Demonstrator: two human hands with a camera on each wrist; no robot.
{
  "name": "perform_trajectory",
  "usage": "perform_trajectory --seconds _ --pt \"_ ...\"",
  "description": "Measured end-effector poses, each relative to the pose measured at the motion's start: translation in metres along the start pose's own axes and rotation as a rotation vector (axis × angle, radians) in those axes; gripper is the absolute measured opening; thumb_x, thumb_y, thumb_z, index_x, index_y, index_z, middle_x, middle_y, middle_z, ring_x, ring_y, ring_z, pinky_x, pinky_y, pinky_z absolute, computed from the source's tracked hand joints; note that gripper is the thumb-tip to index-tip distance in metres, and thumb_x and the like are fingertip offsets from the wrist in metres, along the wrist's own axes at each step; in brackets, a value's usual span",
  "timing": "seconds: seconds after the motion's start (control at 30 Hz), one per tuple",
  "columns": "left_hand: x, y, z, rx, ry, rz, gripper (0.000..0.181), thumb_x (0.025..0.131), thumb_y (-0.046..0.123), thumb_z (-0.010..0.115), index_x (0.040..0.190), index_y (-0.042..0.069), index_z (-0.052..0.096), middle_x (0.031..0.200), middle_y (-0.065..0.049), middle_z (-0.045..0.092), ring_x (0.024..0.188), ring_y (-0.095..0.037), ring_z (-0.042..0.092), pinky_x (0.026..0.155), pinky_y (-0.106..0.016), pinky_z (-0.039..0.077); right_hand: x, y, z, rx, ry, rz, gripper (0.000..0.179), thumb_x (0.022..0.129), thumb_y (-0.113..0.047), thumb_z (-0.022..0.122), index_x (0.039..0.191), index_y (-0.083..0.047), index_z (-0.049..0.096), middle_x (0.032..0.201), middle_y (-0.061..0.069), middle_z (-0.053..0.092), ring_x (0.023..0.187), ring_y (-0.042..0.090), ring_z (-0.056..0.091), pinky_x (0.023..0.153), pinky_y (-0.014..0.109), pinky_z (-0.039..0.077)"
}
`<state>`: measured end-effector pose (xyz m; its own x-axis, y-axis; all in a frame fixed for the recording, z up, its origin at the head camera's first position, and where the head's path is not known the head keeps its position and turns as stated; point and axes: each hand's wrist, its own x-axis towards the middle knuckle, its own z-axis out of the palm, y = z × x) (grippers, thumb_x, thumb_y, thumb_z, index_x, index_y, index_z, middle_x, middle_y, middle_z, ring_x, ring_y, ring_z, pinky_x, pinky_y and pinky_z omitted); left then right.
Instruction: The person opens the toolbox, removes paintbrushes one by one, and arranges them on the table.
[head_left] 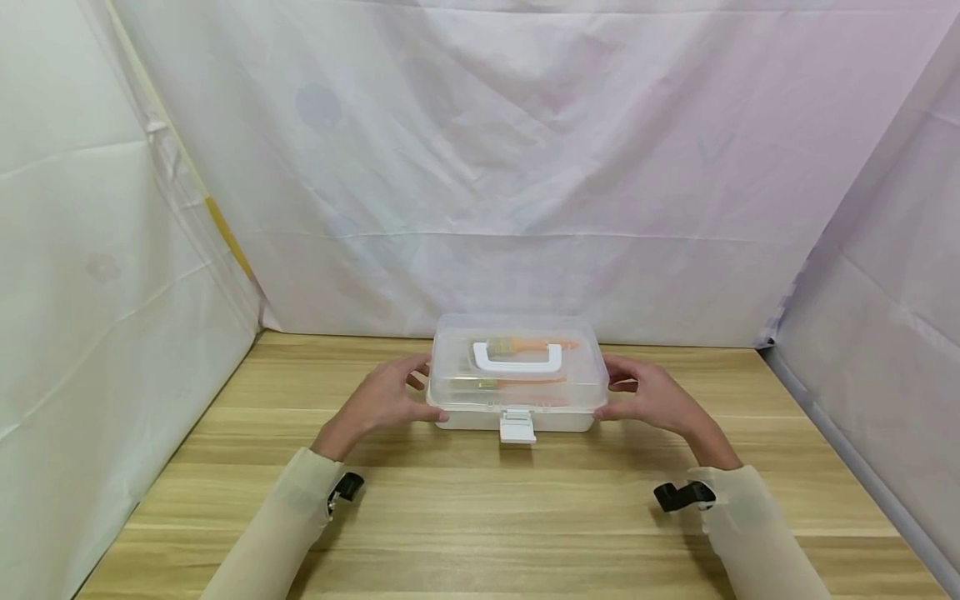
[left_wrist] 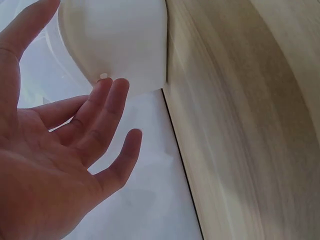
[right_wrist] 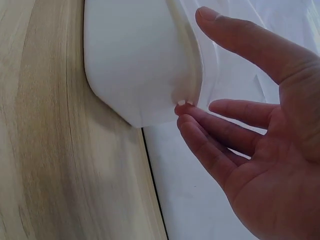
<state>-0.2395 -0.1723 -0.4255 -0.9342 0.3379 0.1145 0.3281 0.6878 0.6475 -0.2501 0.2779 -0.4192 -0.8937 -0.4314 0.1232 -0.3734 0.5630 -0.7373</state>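
Observation:
A plastic storage box (head_left: pixel 555 419) with a white base and a see-through lid rests on the wooden table near the back. Its white carry handle (head_left: pixel 517 364) lies on top, and the front latch (head_left: pixel 517 427) sticks out from the base. Through the lid show a wide orange-handled brush (head_left: pixel 525 344) and a thinner one (head_left: pixel 525 382). My left hand (head_left: pixel 386 398) holds the box's left end, thumb at the front corner and fingers bent along the side. At the opposite end, my right hand (head_left: pixel 647 398) holds it the same way. Both wrist views show fingertips at the rim.
White cloth (head_left: pixel 487 167) hangs behind the wood-grain table (head_left: pixel 480 517) and along both sides. The box stands close to the rear cloth. A black wrist mount (head_left: pixel 347 487) is on the left sleeve, another (head_left: pixel 684 495) on the right.

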Motion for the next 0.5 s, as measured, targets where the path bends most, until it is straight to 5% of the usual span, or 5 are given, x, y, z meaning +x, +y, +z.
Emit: perform_trajectory --seconds 0.5 --pt "0.000 -0.002 0.002 0.012 -0.034 0.007 0.096 0.077 0.037 0.103 0.156 0.004 0.059 0.144 -0.016 0.066 0.115 -0.033 0.072 0.093 -0.050 0.061 0.001 0.015 0.000 0.045 -0.062 -0.028 0.091 0.087 -0.017 0.097 0.161 0.005 0.049 0.143 0.020 0.066 0.123 0.040 0.068 0.106 0.060 0.055"
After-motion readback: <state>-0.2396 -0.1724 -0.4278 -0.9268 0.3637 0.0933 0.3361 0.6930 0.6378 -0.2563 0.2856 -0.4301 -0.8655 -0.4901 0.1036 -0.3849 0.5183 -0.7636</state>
